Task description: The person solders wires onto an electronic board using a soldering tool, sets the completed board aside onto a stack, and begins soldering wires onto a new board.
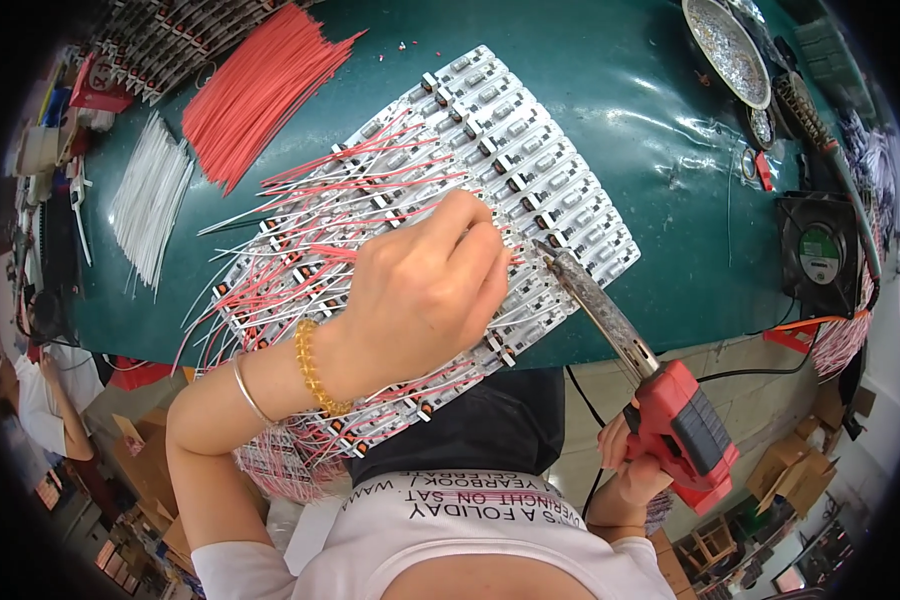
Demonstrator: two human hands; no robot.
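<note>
A panel of white circuit boards [580,200] lies slanted across the near edge of the table, with many thin red and white wires [270,275] attached on its left part. My left hand [430,285] is over the panel's middle, closed in a pinch on a red wire [516,262], whose end shows just past the fingers; the fingertips are mostly hidden. Gripped in my right hand [630,465] is a red soldering gun [675,430]. Its long metal barrel slants up and left, and the tip is at the boards beside my left fingertips.
On the green table [610,60], a pile of red wires [260,95] and a pile of white wires [153,200] lie at the left. Far right are an oval metal dish [727,50], a coiled holder [802,108] and a black fan [818,245]. A black cord [760,372] trails right.
</note>
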